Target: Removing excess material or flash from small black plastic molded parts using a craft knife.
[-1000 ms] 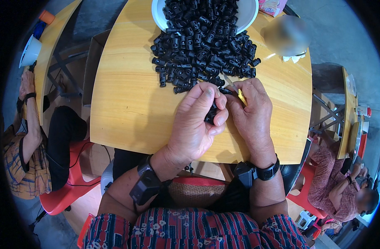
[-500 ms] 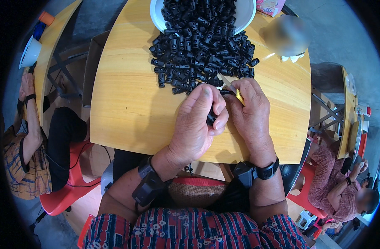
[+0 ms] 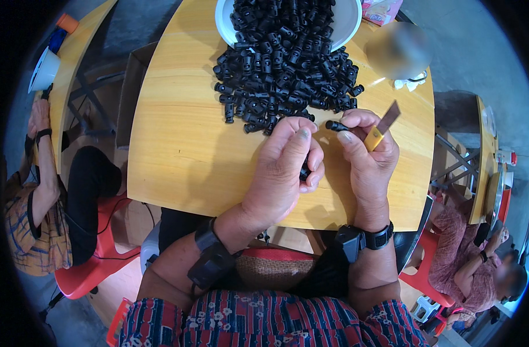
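Enclosing at least 1 black piece [image 3: 305, 169] within curled fingers of the left hand [image 3: 280, 169]. Pinching 1 black barrel [image 3: 335, 125] between thumb and forefinger of the right hand [image 3: 371, 159], also holding a yellow-handled knife [image 3: 382, 126] pointing to the upper right. Held above the counter [image 3: 172, 153], near a heap of black parts [image 3: 284, 78] spilling from a white bowl [image 3: 350, 28].

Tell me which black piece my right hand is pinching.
The small cylinder pinched by your right hand, left of the yellow-handled knife; the others lie in the heap or show in your left hand.
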The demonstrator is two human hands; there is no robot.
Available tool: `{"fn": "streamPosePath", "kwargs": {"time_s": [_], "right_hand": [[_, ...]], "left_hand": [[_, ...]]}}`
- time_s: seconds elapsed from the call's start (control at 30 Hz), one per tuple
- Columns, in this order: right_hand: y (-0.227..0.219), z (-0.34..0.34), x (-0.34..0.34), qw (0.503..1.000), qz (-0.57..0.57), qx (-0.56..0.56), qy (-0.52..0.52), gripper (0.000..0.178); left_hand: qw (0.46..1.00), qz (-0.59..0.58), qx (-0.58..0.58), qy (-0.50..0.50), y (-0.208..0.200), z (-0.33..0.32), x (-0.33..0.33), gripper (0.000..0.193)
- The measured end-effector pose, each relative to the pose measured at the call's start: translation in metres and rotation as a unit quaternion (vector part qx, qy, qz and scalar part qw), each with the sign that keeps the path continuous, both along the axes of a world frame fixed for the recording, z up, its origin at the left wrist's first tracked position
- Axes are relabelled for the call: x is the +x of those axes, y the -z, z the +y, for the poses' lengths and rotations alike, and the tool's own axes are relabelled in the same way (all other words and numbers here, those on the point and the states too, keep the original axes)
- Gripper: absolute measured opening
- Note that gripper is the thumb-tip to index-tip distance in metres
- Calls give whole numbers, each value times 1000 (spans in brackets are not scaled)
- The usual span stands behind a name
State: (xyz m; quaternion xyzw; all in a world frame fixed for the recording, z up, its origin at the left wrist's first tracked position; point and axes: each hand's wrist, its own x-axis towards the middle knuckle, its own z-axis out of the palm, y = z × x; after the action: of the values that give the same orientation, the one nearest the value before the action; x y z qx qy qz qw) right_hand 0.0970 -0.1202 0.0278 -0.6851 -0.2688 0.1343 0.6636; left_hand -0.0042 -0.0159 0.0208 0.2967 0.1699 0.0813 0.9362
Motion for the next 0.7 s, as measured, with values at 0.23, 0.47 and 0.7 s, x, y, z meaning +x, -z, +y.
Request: {"fn": "streamPosePath", "kwargs": {"time_s": [0.23,0.47,0.7], "right_hand": [[2,-4,6,983,103,94,-120,15],[3,-5,6,983,89,82,-139,12],[1,-3,5,984,78,69,-143,12]], "left_hand": [[997,-43,-26,52,6,5,-1,29],[997,-19,-25,71,4,6,-1,33],[997,-24,-35,66,6,6,0,18]]}}
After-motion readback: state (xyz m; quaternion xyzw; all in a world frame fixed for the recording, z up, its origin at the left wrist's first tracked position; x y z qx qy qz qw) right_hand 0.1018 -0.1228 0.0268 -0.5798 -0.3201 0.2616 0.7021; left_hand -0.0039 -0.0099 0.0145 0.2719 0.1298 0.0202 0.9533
